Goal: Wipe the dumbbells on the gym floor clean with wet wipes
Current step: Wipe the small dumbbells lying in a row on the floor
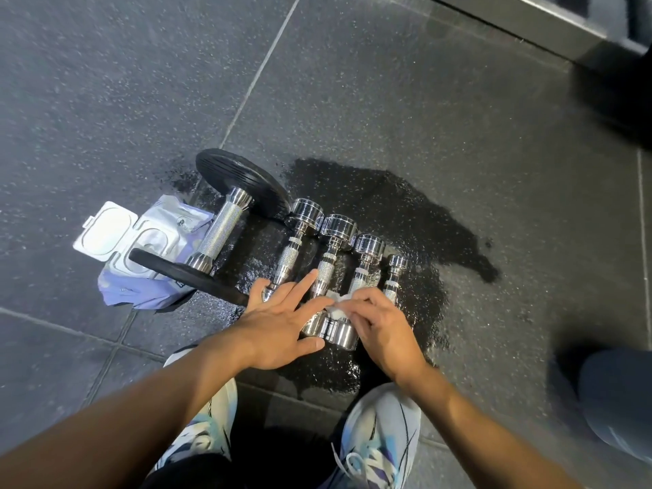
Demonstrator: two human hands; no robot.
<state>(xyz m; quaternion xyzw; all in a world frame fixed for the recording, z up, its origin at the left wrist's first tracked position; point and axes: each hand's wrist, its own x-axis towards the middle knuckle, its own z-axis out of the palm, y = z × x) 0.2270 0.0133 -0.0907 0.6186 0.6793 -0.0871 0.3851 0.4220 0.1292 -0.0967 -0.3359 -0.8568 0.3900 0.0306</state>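
Several chrome dumbbells (328,262) lie side by side on the wet rubber floor, shrinking in size toward the right. A larger dumbbell with black plates (225,227) lies to their left. My left hand (282,319) rests flat with straight fingers over the near ends of the left chrome dumbbells. My right hand (381,326) pinches a crumpled white wet wipe (337,307) against the near end of a middle chrome dumbbell. The near heads of the right dumbbells are hidden under that hand.
An open pack of wet wipes (141,255) with its white lid flipped up lies left of the black-plated dumbbell. A dark wet patch (423,220) spreads around the dumbbells. My two sneakers (377,435) stand just below. A metal base (529,22) runs along the top right.
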